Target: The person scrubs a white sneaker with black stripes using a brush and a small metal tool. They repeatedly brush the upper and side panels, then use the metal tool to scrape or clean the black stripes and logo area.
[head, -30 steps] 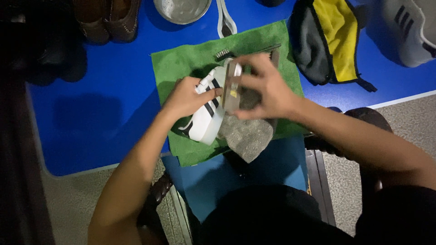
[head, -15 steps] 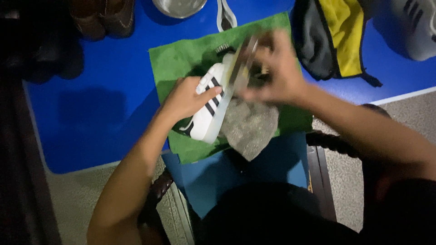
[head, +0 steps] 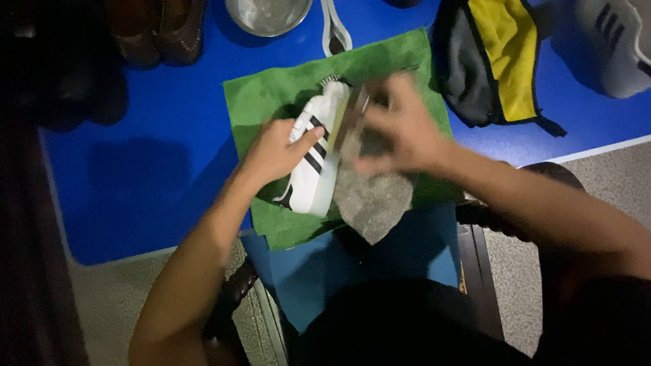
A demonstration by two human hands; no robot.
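Observation:
A white sneaker with black stripes [head: 313, 163] lies on its side on a green cloth [head: 261, 98] spread over the blue table [head: 149, 169]. My left hand [head: 274, 150] grips the sneaker's upper. My right hand [head: 400, 132] is blurred with motion and holds a wooden-backed brush [head: 351, 120] against the sneaker's sole edge. A grey rag [head: 371, 200] lies under the sneaker's right side and hangs over the table's front edge.
A metal bowl [head: 268, 13] and a white shoehorn-like tool [head: 333, 30] sit at the back. Brown shoes [head: 159, 27] stand at the back left. A grey and yellow cloth [head: 498, 61] and another white sneaker [head: 614, 44] lie at the right. A chair frame [head: 475, 217] is below.
My right hand has swept the brush back and forth along the sneaker's sole edge. The sneaker has tilted slightly under my left hand.

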